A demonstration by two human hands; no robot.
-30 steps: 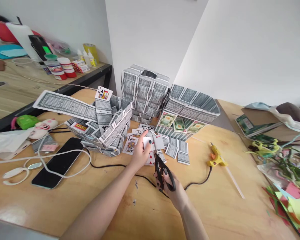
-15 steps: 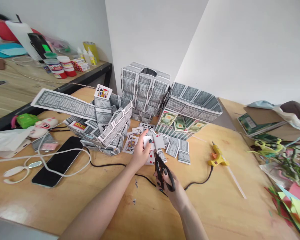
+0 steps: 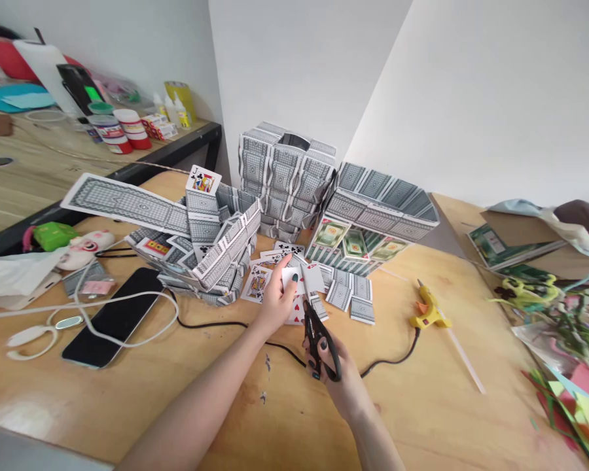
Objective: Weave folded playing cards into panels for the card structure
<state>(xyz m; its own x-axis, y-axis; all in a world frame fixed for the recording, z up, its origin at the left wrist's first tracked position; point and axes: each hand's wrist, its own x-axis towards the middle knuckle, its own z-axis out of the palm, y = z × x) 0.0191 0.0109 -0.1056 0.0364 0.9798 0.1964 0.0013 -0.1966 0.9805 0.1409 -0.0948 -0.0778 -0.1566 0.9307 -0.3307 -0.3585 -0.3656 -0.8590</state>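
Near the middle of the table, my left hand (image 3: 279, 294) pinches a white playing card (image 3: 314, 277) with a red mark. My right hand (image 3: 330, 366) is wrapped round the handles of black scissors (image 3: 319, 333), whose blades reach up to the card. Beneath and beside the hands lie face-up cards (image 3: 256, 282), and to their right are small grey-patterned card pieces (image 3: 362, 310). Behind stand a tall card structure (image 3: 287, 176) and a wide card box (image 3: 373, 209). A card basket (image 3: 216, 255) is at the left.
A yellow glue gun (image 3: 429, 314) with a clear stick lies at the right, its black cord running under my hands. At the left are a phone (image 3: 110, 320) and a white cable (image 3: 174, 314). Coloured scraps (image 3: 582, 399) fill the right edge. Jars (image 3: 108, 131) stand on the side table.
The scissor handles in my right hand have shifted slightly left and look closer together. My left hand holds the card in nearly the same place.
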